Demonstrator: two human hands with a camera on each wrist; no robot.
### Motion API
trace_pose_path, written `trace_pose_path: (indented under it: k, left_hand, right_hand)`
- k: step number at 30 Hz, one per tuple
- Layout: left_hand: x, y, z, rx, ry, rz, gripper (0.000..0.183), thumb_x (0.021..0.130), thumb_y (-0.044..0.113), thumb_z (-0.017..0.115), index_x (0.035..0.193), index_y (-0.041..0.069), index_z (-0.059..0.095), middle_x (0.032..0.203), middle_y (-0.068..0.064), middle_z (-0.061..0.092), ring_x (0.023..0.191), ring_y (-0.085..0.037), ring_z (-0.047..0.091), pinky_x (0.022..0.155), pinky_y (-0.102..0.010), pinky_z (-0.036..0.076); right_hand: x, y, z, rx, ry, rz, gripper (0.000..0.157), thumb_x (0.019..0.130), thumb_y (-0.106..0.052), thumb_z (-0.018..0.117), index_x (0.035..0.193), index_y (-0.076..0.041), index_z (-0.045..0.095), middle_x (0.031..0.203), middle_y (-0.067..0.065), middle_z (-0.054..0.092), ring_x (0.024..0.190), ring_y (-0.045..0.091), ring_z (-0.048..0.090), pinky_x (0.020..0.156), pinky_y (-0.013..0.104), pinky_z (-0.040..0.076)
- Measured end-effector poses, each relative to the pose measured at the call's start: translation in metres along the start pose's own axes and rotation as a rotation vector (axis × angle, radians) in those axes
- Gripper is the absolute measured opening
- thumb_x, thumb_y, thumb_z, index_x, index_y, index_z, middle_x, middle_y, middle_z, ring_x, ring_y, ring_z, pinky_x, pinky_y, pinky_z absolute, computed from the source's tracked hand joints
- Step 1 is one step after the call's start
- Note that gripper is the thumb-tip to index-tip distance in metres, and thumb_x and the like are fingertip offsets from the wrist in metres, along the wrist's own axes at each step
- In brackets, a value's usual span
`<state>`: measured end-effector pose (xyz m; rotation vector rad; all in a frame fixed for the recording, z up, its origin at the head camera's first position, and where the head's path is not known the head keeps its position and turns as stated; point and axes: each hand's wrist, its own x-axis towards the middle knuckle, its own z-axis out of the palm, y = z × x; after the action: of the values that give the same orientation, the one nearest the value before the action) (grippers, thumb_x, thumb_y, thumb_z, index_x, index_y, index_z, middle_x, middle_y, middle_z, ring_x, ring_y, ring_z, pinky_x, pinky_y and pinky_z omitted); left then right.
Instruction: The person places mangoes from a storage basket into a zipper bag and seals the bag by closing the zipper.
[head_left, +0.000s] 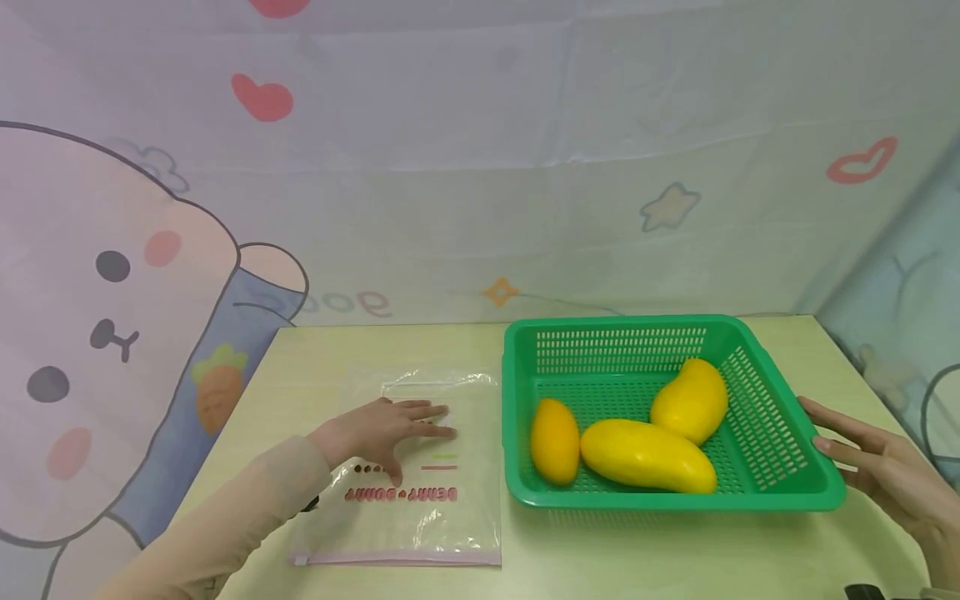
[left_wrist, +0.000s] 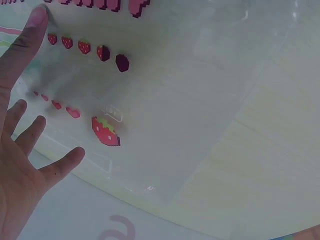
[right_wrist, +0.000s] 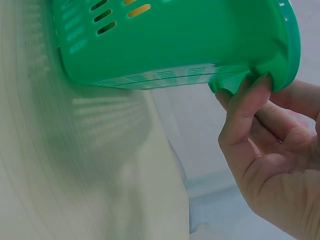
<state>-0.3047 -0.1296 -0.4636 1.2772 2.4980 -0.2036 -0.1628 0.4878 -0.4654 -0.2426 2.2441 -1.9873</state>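
My left hand (head_left: 382, 433) is spread with straight fingers over a clear zip bag (head_left: 408, 533) printed with pink lettering and strawberries. In the left wrist view the thumb (left_wrist: 31, 42) lies by the print; whether the other fingers press the bag I cannot tell. A green plastic basket (head_left: 675, 501) stands to the right of the bag. Its right rim is gripped by my right hand (head_left: 877, 467), with fingers (right_wrist: 245, 112) curled at the edge in the right wrist view. Inside lie an orange-yellow mango (head_left: 556, 442), a long yellow mango (head_left: 648, 456) and another yellow mango (head_left: 692, 402).
The pale wooden table (head_left: 315, 367) ends at the back against a hanging cloth (head_left: 450, 208) with cartoon prints. More patterned cloth (head_left: 922, 275) hangs at the right side. The bag's zip slider (head_left: 301, 560) sits at its near left corner.
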Motion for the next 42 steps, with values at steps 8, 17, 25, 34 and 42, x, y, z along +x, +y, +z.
trace_pose_path:
  k: [8, 17, 25, 34, 42]
  left_hand:
    - [0.0, -0.003, 0.003, -0.023, -0.013, -0.01, 0.099, 0.063, 0.04, 0.085, 0.148, 0.039, 0.034, 0.161, 0.002, 0.023, 0.148, -0.026, 0.025, 0.1, -0.067, 0.038]
    - [0.001, -0.002, 0.005, -0.037, -0.001, -0.002, 0.098, 0.063, 0.038, 0.084, 0.148, 0.036, 0.035, 0.161, 0.0, 0.023, 0.148, -0.028, 0.024, 0.107, -0.058, 0.038]
    - [0.0, -0.003, 0.009, -0.081, 0.018, -0.024, 0.097, 0.063, 0.037, 0.083, 0.148, 0.036, 0.036, 0.16, 0.0, 0.024, 0.147, -0.029, 0.025, 0.11, -0.056, 0.036]
    - [0.0, -0.003, 0.01, -0.095, 0.034, -0.031, 0.096, 0.064, 0.038, 0.083, 0.148, 0.034, 0.036, 0.16, -0.002, 0.025, 0.147, -0.031, 0.024, 0.11, -0.055, 0.035]
    - [-0.001, -0.003, 0.012, -0.107, 0.044, -0.039, 0.096, 0.063, 0.039, 0.083, 0.147, 0.034, 0.037, 0.16, -0.003, 0.027, 0.146, -0.033, 0.026, 0.109, -0.056, 0.037]
  right_hand:
    - [0.004, -0.002, 0.001, -0.008, -0.014, 0.005, 0.056, 0.1, 0.003, 0.038, 0.151, -0.018, 0.031, 0.13, -0.035, 0.049, 0.108, -0.011, 0.057, 0.076, 0.023, 0.057]
    - [0.002, -0.004, 0.001, -0.012, -0.002, 0.012, 0.057, 0.1, 0.003, 0.039, 0.152, -0.019, 0.029, 0.129, -0.035, 0.048, 0.107, -0.011, 0.058, 0.077, 0.023, 0.057]
    - [0.001, -0.005, 0.002, -0.042, 0.03, 0.023, 0.057, 0.1, 0.002, 0.041, 0.152, -0.018, 0.028, 0.125, -0.036, 0.047, 0.104, -0.011, 0.059, 0.075, 0.022, 0.057]
    - [0.002, -0.001, 0.0, -0.031, 0.048, 0.027, 0.057, 0.1, 0.0, 0.042, 0.152, -0.02, 0.029, 0.124, -0.035, 0.047, 0.102, -0.01, 0.06, 0.075, 0.025, 0.058]
    - [0.001, 0.0, 0.001, -0.038, 0.056, 0.033, 0.058, 0.1, -0.001, 0.042, 0.152, -0.02, 0.026, 0.122, -0.036, 0.046, 0.103, -0.011, 0.059, 0.075, 0.024, 0.058]
